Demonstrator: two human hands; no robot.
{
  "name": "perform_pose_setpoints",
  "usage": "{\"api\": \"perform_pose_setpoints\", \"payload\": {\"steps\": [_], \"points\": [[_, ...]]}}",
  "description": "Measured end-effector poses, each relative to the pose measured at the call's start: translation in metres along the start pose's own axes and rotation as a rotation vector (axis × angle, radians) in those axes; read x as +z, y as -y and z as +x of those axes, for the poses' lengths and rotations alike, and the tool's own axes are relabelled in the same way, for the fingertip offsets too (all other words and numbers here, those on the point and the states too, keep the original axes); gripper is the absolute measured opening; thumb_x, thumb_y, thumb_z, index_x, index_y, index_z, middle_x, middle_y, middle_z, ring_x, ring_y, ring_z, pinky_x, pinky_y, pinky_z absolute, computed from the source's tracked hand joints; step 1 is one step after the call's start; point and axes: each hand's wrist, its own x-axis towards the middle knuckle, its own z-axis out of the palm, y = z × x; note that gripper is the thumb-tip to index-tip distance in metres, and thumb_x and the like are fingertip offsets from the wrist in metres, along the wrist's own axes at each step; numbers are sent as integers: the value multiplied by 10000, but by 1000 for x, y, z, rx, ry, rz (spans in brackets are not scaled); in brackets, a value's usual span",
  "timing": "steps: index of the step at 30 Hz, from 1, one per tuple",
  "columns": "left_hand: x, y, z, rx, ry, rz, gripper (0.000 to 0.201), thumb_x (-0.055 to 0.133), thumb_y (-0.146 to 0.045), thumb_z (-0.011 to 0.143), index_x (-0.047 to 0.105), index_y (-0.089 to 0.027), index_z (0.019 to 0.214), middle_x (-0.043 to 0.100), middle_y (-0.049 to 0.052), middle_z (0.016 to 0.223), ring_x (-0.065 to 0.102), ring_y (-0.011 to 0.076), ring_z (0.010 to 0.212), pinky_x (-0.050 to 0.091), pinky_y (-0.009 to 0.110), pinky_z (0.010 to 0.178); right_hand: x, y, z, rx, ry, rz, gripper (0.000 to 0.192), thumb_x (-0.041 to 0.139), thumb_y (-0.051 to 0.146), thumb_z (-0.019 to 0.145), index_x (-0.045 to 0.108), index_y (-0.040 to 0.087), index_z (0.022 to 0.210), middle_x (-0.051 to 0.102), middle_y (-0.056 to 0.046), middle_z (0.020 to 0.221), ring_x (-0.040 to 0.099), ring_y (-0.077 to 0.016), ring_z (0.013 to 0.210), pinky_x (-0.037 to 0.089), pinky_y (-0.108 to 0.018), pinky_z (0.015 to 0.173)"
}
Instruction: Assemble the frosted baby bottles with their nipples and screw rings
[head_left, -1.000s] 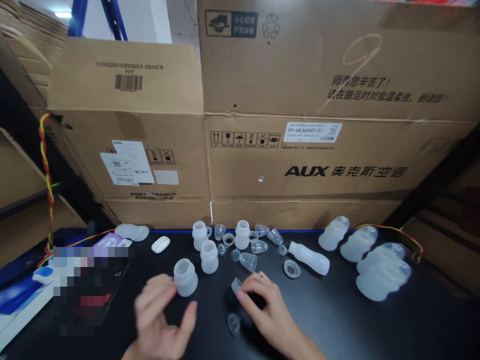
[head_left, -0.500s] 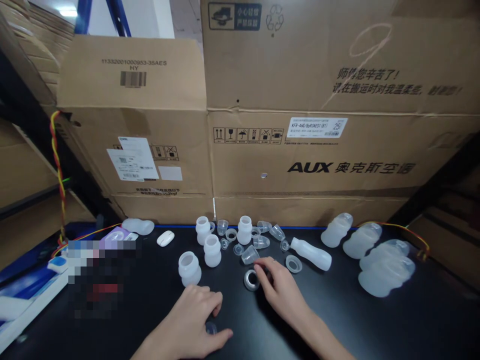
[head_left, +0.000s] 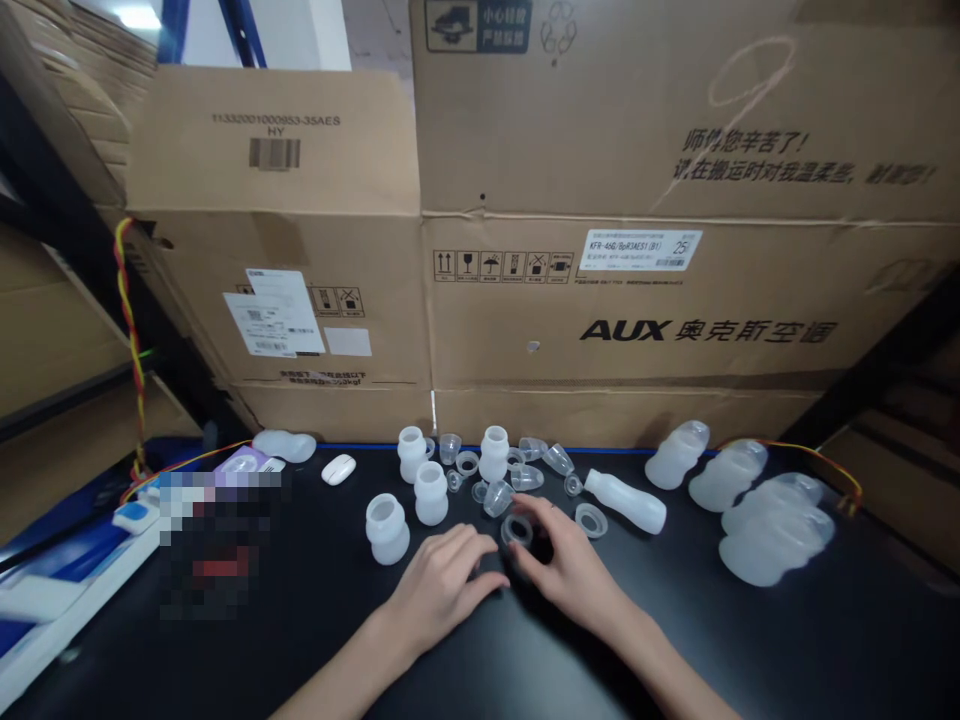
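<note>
My right hand [head_left: 574,570] reaches over the black table [head_left: 750,650] and pinches a clear plastic ring [head_left: 517,530] between thumb and forefinger. My left hand [head_left: 446,582] lies palm down just left of that ring, fingers curled, fingertips close to it. Whatever is under the palm is hidden. Just beyond the hands stand squat translucent bottles [head_left: 387,528] [head_left: 431,493] amid several small clear cups [head_left: 498,497]. Another ring [head_left: 590,519] and a slim bottle [head_left: 625,501] lying on its side are to the right.
Larger translucent bottles [head_left: 776,545] lie in a group at the right. A small white oval object [head_left: 339,468] and a blurred patch [head_left: 217,540] are at the left. Big cardboard boxes [head_left: 600,300] wall off the table's far edge. A twisted red-yellow cable [head_left: 129,330] hangs at left.
My left hand slid forward across the table toward the ring. My right hand went from a small clear piece to the ring and has lifted it slightly.
</note>
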Motion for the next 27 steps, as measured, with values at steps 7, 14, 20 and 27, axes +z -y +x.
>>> {"api": "perform_pose_setpoints", "payload": {"steps": [7, 14, 20, 27], "points": [[3, -3, -2, -138, 52, -119, 1006, 969, -363, 667, 379, -250, 1474, 644, 106, 1295, 647, 313, 1185, 557, 466, 1025, 4, 2, -2, -76, -121, 129, 626, 597, 205, 949, 371, 297, 1525, 623, -72, 1354, 612, -242, 1222, 485, -408, 1048], [-11, 2, -16, -301, 166, -207, 938, 724, -162, 795, 225, -257, 1583, 570, 132, 1435, 571, 310, 1314, 463, 542, 1149, 19, 17, -11, -120, 82, 167, 692, 617, 211, 960, 301, 366, 1556, 595, -46, 1384, 572, -221, 1270, 437, -419, 1124], [-24, -3, -8, -232, 103, -310, 743, 629, -51, 736, 468, -237, 1437, 509, 121, 1449, 533, 271, 1339, 465, 442, 1146, 37, 11, -11, -22, 177, 222, 934, 668, 150, 885, 122, 318, 1624, 624, -64, 1319, 578, -234, 1264, 381, -466, 1164], [-9, -6, 2, -239, 28, -42, 92, 641, -206, 924, 728, -221, 898, 544, -10, 676, 546, 172, 658, 438, 320, 657, 38, 7, -9, -7, 175, 266, 1014, 645, 103, 846, 49, 334, 1633, 652, -30, 1258, 614, -205, 1183, 404, -424, 1126]]}}
